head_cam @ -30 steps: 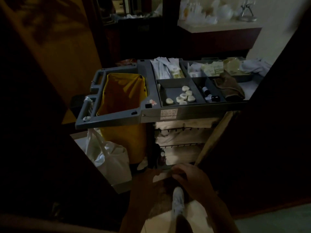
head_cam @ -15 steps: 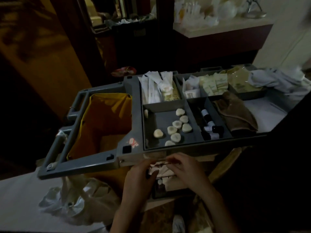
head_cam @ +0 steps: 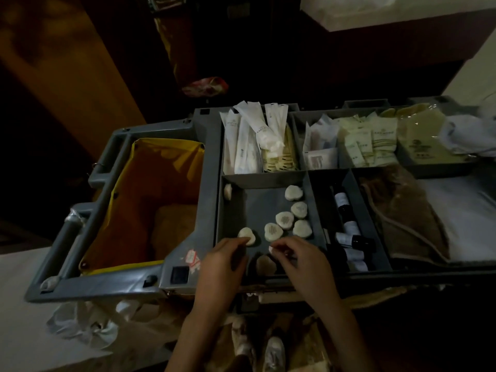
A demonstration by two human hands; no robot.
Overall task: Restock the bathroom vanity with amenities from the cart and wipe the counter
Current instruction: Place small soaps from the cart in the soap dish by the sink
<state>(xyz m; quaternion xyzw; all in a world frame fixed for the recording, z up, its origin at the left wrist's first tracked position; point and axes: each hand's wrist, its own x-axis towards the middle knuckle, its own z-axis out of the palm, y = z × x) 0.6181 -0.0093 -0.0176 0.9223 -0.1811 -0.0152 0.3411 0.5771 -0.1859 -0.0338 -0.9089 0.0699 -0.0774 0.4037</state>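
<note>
So the person is standing at the housekeeping cart (head_cam: pixel 204 146) and leaning over the top tray, with both hands working in the front compartment (head_cam: pixel 265 181) where the little heart-shaped wrapped soaps (head_cam: pixel 284 220) are lying loose. The left hand (head_cam: pixel 222 261) is reaching in with its fingers fairly straight. The tips are touching the near edge of the nearest soap (head_cam: pixel 249 234), not wrapping round it as far as I can see. The right hand (head_cam: pixel 303 261) is curling its fingers narrow and pinching a small white thing (head_cam: pixel 271 248). It's probably another soap, but it's too dark to be sure. One more shadowed soap (head_cam: pixel 265 264) is sitting between the two hands against the front wall. My guess is they're gathering soaps for the vanity, so the restocking part is only just getting going, and no counter or wiping is showing anywhere. The layout is making sense too, with each amenity getting its own bin so you can grab by feel. Small dark-capped bottles (head_cam: pixel 346 226) are lying in the slot just right of the soaps, and long white sachets (head_cam: pixel 247 135) and cream packets (head_cam: pixel 367 140) are standing in the back row. A brown cloth (head_cam: pixel 397 210) is lying folded further right, and the yellow bag (head_cam: pixel 128 210) is hanging open on the left. Those soaps are small and slick-wrapped, so they're looking easy to fumble.
</note>
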